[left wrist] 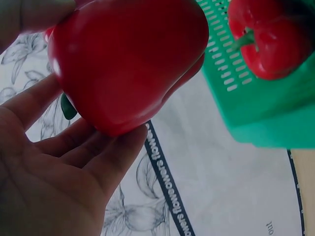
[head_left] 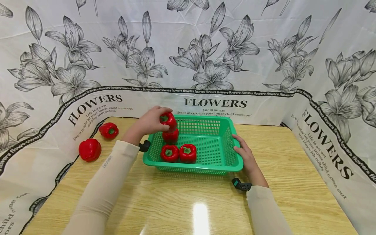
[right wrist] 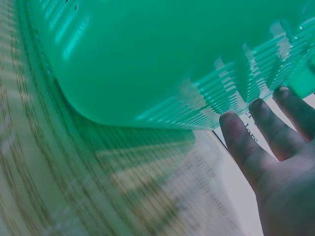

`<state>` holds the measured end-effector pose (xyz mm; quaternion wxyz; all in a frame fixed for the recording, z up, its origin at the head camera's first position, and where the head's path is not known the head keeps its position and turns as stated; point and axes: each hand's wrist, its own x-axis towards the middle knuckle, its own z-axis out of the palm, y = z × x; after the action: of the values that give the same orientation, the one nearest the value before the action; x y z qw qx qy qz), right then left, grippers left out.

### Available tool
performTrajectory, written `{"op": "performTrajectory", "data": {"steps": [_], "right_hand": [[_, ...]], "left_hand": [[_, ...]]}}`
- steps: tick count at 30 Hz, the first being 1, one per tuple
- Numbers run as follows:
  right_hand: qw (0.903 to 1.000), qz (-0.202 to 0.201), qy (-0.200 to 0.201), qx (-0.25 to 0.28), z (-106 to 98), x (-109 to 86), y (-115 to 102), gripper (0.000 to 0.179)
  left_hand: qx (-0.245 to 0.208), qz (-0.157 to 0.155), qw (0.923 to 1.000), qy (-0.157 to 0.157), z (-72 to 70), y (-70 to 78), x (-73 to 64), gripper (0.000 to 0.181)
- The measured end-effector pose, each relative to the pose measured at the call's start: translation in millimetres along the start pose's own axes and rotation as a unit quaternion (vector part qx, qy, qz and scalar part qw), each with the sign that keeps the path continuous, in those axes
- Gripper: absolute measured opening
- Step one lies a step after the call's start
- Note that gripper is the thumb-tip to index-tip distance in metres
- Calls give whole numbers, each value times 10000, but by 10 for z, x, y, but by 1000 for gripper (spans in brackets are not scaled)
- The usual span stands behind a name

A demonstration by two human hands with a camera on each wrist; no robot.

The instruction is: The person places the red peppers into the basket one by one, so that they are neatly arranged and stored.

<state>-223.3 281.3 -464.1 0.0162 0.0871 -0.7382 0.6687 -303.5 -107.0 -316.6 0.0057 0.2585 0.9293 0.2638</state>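
Floral backdrop cloth [head_left: 176,78] reads "FLOWERS", "Life is an art" | your left hand [head_left: 151,121] grips red pepper [head_left: 171,122] at green basket's [head_left: 194,167] left rear, stem leftward, long axis unclear | your right hand [head_left: 246,157], fingers straight, touches basket's right side

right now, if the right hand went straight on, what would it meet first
Most likely the green basket, at its right end; the right hand is right at that rim, though exact contact is unclear.
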Motion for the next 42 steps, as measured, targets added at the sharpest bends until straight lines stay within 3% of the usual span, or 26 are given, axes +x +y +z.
{"op": "performTrajectory", "data": {"steps": [21,42], "right_hand": [[10000,20,76,-45,1,-4,-7,51],[9999,-63,91,-73,14,-6,-20,51]], "left_hand": [[-14,188,9982,-576,236,180,145,67],[350,484,9931,-1009,383,217,330,63]]}}
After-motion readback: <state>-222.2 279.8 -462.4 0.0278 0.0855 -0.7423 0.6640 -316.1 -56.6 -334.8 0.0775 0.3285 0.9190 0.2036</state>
